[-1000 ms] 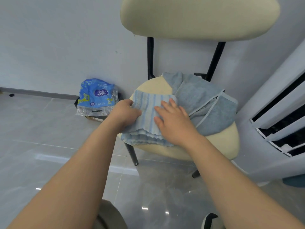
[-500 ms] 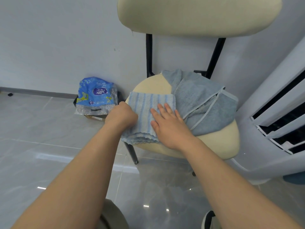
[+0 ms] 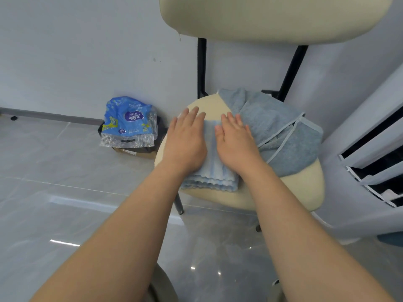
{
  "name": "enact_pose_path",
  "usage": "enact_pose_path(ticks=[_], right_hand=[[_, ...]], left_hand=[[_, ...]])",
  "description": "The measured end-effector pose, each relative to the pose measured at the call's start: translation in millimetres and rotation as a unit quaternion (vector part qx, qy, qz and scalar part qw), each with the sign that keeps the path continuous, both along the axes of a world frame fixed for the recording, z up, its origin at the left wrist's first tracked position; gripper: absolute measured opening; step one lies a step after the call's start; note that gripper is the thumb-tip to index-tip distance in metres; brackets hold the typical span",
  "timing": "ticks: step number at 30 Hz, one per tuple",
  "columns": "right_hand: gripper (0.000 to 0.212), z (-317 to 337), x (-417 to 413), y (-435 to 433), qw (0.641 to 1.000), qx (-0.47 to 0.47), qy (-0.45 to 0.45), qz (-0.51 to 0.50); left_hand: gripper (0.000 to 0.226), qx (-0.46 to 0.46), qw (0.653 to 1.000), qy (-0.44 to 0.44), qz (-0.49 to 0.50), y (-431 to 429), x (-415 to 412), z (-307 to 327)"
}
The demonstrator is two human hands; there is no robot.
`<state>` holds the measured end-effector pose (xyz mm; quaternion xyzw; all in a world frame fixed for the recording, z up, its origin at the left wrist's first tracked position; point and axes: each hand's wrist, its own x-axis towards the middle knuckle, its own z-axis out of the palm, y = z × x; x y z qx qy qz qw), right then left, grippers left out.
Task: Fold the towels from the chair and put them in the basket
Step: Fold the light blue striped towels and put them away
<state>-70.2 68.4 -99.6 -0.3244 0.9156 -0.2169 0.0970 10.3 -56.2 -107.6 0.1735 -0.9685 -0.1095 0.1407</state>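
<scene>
A folded light blue striped towel (image 3: 212, 171) lies on the left front of the cream chair seat (image 3: 298, 190). My left hand (image 3: 185, 140) lies flat on its left part, fingers straight and reaching past it onto the seat. My right hand (image 3: 235, 140) lies flat on its right part, fingers straight. A crumpled grey-blue towel (image 3: 283, 127) with light piping fills the back right of the seat, just beside my right hand. No basket is in view.
A blue plastic package (image 3: 128, 123) sits on a box on the floor against the wall, left of the chair. A white slatted unit (image 3: 375, 149) stands at the right. The chair's cream backrest (image 3: 261, 16) hangs overhead. Glossy grey tiles (image 3: 65, 192) cover the floor.
My left hand has let go of the striped towel's left edge, opened and laid flat on it. Both hands have slid toward the towel's far end.
</scene>
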Motion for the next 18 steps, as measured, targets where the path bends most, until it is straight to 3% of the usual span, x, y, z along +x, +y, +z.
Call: enact_pose_path(ticks=[2, 5, 13, 18], right_hand=[[0.059, -10, 4, -7, 0.999, 0.036, -0.007, -0.001], [0.065, -27, 9, -10, 0.996, 0.085, -0.030, -0.003], [0.067, -25, 8, -5, 0.994, 0.110, -0.016, 0.002], [0.065, -15, 23, 2, 0.992, 0.121, 0.026, 0.014]], left_hand=[[0.054, 0.021, 0.996, -0.084, 0.004, -1, -2, -15], [0.058, 0.066, 0.989, -0.132, 0.025, -6, -1, -26], [0.060, 0.092, 0.985, -0.143, 0.030, -8, -1, -24], [0.059, 0.042, 0.988, -0.143, 0.033, -6, 7, -16]])
